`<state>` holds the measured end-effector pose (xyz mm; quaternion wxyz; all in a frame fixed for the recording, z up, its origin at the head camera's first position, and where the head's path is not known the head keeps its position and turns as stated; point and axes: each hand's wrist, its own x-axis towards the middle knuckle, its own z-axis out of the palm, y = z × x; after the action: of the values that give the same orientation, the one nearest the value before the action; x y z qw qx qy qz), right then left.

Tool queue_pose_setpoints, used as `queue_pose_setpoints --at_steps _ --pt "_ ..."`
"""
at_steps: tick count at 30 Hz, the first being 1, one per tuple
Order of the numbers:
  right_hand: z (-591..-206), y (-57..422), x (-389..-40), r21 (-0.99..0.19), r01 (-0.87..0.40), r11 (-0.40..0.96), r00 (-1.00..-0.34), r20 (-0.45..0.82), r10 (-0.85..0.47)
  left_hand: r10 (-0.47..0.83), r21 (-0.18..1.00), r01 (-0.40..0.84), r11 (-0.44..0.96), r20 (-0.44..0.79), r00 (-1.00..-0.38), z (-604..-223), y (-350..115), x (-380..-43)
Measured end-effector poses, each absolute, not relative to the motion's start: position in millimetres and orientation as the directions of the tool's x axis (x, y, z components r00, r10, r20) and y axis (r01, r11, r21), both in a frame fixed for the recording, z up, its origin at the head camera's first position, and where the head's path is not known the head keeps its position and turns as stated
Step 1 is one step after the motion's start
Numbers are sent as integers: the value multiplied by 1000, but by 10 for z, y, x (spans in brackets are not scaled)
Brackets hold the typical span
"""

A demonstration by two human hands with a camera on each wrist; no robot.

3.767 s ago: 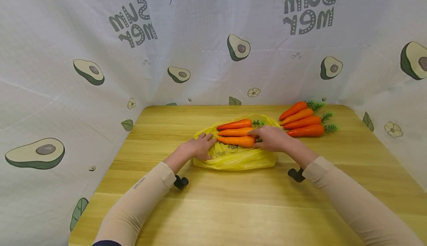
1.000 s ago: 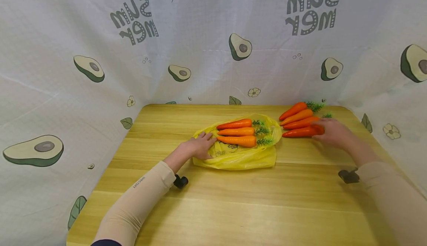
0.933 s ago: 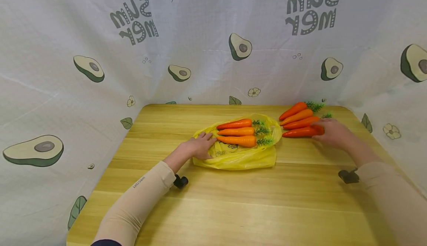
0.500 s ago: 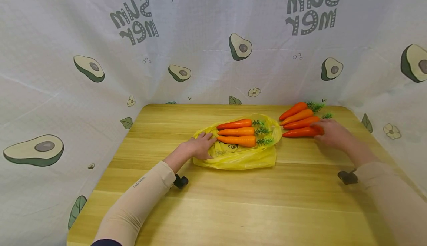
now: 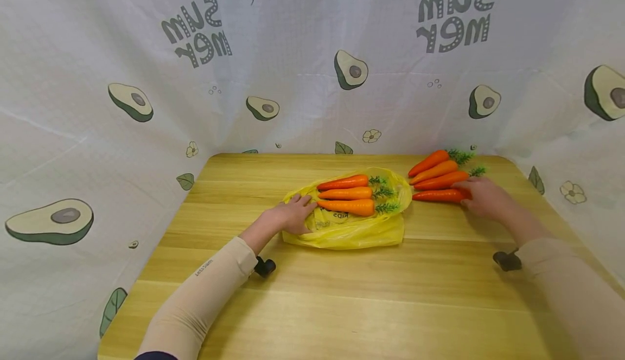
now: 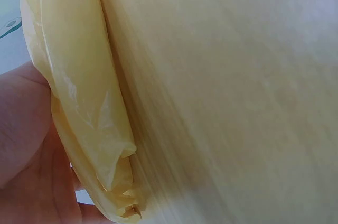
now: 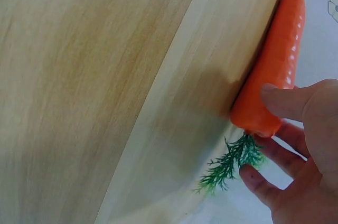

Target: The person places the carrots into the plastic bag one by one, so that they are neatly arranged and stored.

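Gripping the lowest loose carrot (image 5: 435, 195), right of centre, with my right hand (image 5: 487, 200), left hand (image 5: 294, 214) spread on the mid-frame yellow bag (image 5: 361, 238), I'm seemingly at pick-up, which next calls for a clean lift.

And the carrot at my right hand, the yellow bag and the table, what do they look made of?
Carrot: glossy, likely moulded plastic or coated foam, given its highlights and wiry green leaves. Yellow bag: thin, shiny plastic film, judging by its creases and reflections. Table: satin wood or printed laminate; grain and plank lines show, but can't settle which.
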<state>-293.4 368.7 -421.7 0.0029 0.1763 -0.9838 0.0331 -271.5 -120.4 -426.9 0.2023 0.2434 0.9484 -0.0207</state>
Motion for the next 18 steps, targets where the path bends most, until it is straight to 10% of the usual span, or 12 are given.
queue_pose_setpoints --at_steps 18 --pt "-4252 3801 -2910 -77 -348 934 -937 25 -348 443 50 464 885 -402 -802 -4267 -1193 -2702"
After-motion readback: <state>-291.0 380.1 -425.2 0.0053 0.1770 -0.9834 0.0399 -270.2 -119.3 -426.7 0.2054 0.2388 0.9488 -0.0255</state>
